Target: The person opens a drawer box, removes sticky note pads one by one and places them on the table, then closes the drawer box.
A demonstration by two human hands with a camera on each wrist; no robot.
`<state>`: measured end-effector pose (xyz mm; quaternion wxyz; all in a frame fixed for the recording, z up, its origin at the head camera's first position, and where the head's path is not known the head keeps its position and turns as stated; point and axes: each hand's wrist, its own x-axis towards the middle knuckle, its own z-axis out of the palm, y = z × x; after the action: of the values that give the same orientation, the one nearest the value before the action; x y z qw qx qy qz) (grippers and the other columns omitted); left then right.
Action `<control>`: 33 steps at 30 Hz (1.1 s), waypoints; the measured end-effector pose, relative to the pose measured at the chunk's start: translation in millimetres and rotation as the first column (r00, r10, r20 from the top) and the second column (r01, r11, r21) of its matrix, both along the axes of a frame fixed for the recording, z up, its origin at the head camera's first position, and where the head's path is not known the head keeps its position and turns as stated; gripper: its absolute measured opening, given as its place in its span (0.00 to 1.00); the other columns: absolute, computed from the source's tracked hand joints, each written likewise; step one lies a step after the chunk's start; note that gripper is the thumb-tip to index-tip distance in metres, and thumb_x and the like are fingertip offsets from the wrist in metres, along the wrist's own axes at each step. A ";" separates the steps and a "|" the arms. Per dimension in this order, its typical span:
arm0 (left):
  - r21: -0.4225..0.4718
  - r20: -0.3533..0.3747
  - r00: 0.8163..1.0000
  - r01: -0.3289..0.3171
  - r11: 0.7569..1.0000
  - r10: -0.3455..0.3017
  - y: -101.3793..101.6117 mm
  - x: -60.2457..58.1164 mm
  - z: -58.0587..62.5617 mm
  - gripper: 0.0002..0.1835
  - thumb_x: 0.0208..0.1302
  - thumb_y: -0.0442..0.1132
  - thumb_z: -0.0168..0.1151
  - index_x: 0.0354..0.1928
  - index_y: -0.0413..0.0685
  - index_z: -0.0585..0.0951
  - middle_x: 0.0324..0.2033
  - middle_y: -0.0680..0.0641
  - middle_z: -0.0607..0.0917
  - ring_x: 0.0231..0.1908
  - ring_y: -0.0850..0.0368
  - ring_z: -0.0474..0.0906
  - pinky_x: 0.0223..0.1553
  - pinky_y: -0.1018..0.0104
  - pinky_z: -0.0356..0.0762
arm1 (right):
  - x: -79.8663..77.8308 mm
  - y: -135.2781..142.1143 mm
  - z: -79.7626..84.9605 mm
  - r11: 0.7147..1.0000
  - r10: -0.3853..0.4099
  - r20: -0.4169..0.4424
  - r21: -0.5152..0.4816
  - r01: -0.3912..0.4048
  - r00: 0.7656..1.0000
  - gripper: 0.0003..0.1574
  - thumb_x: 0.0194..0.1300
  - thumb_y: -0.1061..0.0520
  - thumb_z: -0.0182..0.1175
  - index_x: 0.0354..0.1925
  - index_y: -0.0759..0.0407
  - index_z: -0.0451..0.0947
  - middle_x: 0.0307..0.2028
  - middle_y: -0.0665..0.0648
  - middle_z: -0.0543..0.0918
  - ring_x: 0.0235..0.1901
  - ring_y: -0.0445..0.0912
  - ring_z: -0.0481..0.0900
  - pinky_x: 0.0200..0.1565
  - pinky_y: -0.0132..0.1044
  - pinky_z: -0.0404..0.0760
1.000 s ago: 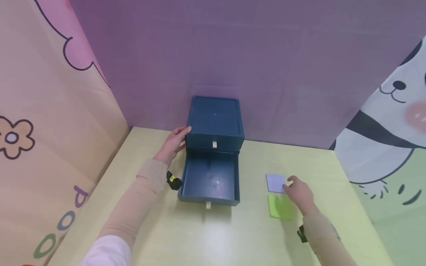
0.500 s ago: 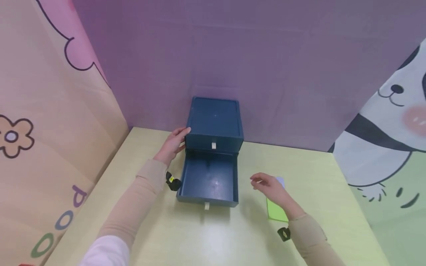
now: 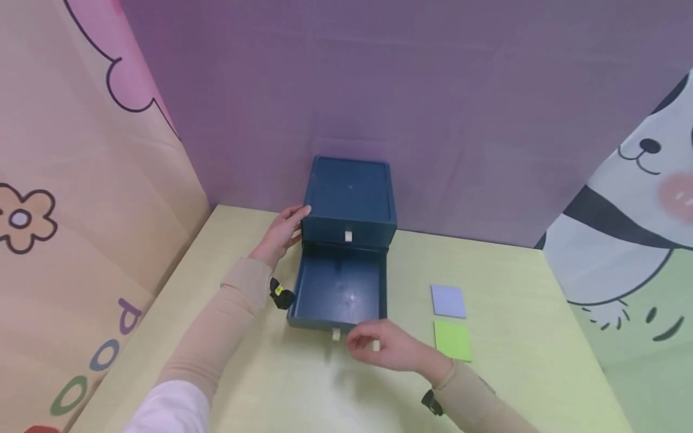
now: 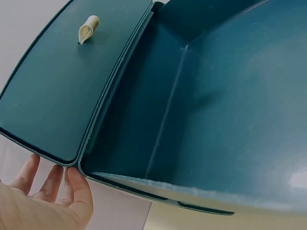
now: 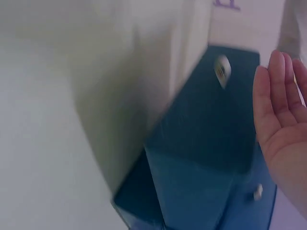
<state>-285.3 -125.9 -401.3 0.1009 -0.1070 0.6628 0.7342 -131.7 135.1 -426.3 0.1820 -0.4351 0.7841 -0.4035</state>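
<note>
A dark blue two-drawer box [image 3: 349, 189] stands against the back wall. Its lower drawer [image 3: 341, 294] is pulled far out, with nothing inside. The upper drawer front [image 4: 62, 81], with a pale pull tab [image 4: 88, 28], is pushed in. My left hand [image 3: 281, 234] rests against the box's left side, fingertips touching it near the upper drawer. My right hand [image 3: 392, 346] hovers by the lower drawer's front right corner, right of its pull tab [image 3: 336, 334]. In the right wrist view its fingers [image 5: 278, 91] look nearly straight and hold nothing.
A lilac square pad [image 3: 448, 300] and a lime green square pad [image 3: 453, 341] lie on the pale table [image 3: 503, 288], right of the box. A purple cloth wall [image 3: 433, 120] rises behind, with printed cloths at both sides.
My right hand has swung left from above the square pads to the front of the lower drawer. Both pads are uncovered and unmoved. My left hand stays on the box.
</note>
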 end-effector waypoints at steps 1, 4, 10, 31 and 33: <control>0.002 0.000 1.000 -0.001 1.000 0.001 -0.1 0.0 -0.3 0.34 0.67 0.52 0.55 0.70 0.47 0.61 0.70 0.45 0.61 0.69 0.43 0.56 0.68 0.50 0.58 | 2.6 -3.2 -2.3 0.999 0.022 0.001 0.024 -0.022 1.000 0.10 0.66 0.62 0.57 0.44 0.65 0.79 0.39 0.61 0.84 0.38 0.37 0.81 0.43 0.28 0.81; 0.006 -0.004 1.000 -0.001 1.000 0.001 0.0 -1.6 -0.3 0.35 0.66 0.53 0.56 0.70 0.47 0.60 0.70 0.45 0.60 0.69 0.43 0.55 0.69 0.50 0.57 | 7.1 -9.7 -10.3 0.994 0.048 0.043 0.094 -0.052 0.998 0.12 0.68 0.58 0.55 0.45 0.64 0.80 0.40 0.60 0.85 0.39 0.35 0.80 0.44 0.26 0.80; 0.011 -0.004 1.000 0.004 1.000 -0.004 1.3 -5.5 0.0 0.35 0.66 0.53 0.56 0.70 0.49 0.60 0.70 0.45 0.60 0.69 0.44 0.55 0.69 0.51 0.57 | 8.8 -13.8 -36.5 0.980 -0.034 0.221 0.198 -0.010 0.975 0.19 0.72 0.51 0.49 0.47 0.61 0.80 0.40 0.55 0.85 0.37 0.31 0.78 0.45 0.28 0.78; 0.005 0.003 1.000 -0.008 1.000 0.008 0.8 1.5 -0.5 0.33 0.67 0.53 0.55 0.70 0.48 0.61 0.71 0.45 0.60 0.70 0.44 0.55 0.69 0.51 0.57 | 10.9 -26.8 -71.6 0.952 -0.271 0.473 0.000 0.307 0.838 0.25 0.75 0.56 0.43 0.52 0.79 0.71 0.43 0.73 0.80 0.38 0.55 0.82 0.42 0.33 0.81; 0.003 0.000 1.000 -0.009 1.000 0.009 0.8 1.6 -0.6 0.33 0.67 0.52 0.55 0.70 0.47 0.61 0.70 0.45 0.60 0.69 0.44 0.55 0.69 0.51 0.57 | 10.6 -29.3 -72.7 0.938 -0.302 0.465 -0.012 0.347 0.832 0.24 0.74 0.57 0.44 0.50 0.80 0.72 0.43 0.73 0.80 0.36 0.52 0.82 0.41 0.32 0.82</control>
<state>-283.7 -125.1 -401.9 0.0977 -0.1096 0.6612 0.7357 -121.1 105.8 -499.0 0.2686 -0.1966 0.7614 -0.5564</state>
